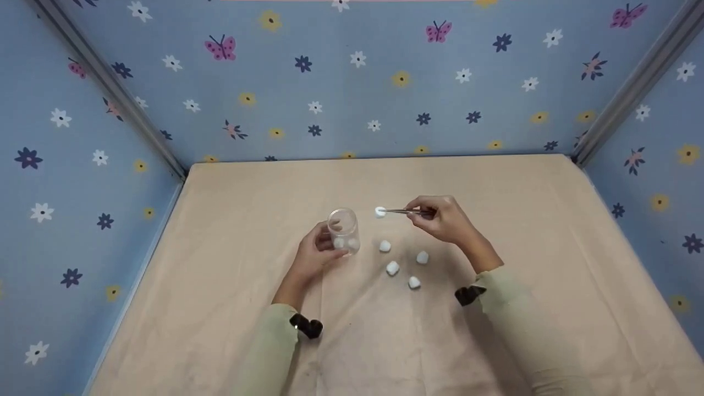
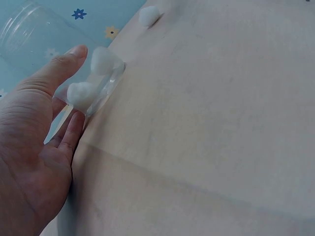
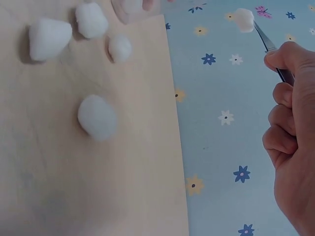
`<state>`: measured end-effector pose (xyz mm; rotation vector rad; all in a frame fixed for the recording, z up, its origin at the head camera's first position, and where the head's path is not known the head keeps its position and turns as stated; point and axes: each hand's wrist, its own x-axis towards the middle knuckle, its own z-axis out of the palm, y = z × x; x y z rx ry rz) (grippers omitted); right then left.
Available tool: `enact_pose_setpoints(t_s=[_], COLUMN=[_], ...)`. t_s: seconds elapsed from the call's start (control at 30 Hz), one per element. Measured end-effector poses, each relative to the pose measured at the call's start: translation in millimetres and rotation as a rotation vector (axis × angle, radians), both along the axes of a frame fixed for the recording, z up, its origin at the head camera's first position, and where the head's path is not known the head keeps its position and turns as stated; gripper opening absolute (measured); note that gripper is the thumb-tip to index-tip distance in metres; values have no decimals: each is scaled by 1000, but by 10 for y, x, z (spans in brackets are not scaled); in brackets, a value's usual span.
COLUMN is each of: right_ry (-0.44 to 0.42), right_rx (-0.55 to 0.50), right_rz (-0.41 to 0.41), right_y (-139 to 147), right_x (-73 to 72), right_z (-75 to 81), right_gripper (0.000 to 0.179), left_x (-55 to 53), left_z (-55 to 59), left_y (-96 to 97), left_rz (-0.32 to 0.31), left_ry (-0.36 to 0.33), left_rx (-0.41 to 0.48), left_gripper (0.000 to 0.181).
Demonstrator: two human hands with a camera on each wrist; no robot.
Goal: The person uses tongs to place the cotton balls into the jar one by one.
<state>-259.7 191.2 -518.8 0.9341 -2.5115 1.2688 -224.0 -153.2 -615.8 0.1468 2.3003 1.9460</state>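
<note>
My left hand (image 1: 315, 252) grips a clear plastic jar (image 1: 344, 223), its open mouth tilted up. Two cotton balls (image 2: 82, 94) show at the jar's bottom in the left wrist view. With my right hand (image 1: 444, 219) I pinch a pair of metal tweezers (image 1: 400, 211), whose tips hold one cotton ball (image 1: 380, 212) above the table, a little right of the jar's mouth. Several loose cotton balls (image 1: 392, 268) lie on the cloth between my hands. In the right wrist view the held cotton ball (image 3: 244, 20) stands out against the wall.
A beige cloth (image 1: 220, 286) covers the table. Blue walls (image 1: 352, 82) with flowers and butterflies rise behind it and on both sides, with grey metal posts (image 1: 110, 82) at the corners. Black wrist cameras (image 1: 308, 326) sit at both sleeve cuffs.
</note>
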Motion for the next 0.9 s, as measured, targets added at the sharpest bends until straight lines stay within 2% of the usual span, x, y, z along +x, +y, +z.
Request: enact_pose_setpoints(t_s=[0.2,0.5,0.9], right_ry=[-7,4,18], right_rx=[-6,-18,32], right_rz=[11,25,33], right_y=[-108,-272,-476], right_x=[-25,-48,-85], right_z=[4,29,2], right_gripper=[10,10,12], left_x=[-2,-14,-19], left_z=[14,4,-11], left_y=[6,13,4], left_rz=[-12,-5,7], left_ry=[-8,10,12], left_rx=[20,6,-32], left_gripper=[76,75,74])
